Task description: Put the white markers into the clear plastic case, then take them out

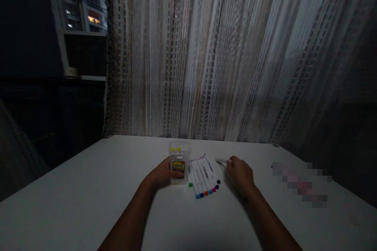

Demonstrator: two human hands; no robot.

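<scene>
- Head view, left hand (163, 173): the fingers (177, 173) are closed around the side of a clear plastic box (179, 153), which stands upright on the table with its yellow label facing the person. It looks light and thin-walled, probably a little slippery; its flat sides seem the surest place to hold.
- Right hand (240, 172): the fingers appear closed on a white marker (221, 161) whose end pokes out to the left. It's slightly blurred, so the exact grip is hard to read.
- Between the hands: a row of white-barrelled markers (204, 176) lies side by side, just beside the box, coloured ends toward the person. They should be light, stiff and smooth, and likely to roll, so mid-barrel looks the best hold.
- Around them: a white table (88, 176) bears everything, with a long striped curtain (206, 59) beyond it and a window (85, 11) at the left. A pixelated patch (300, 184) on the table's right hides whatever lies there.
</scene>
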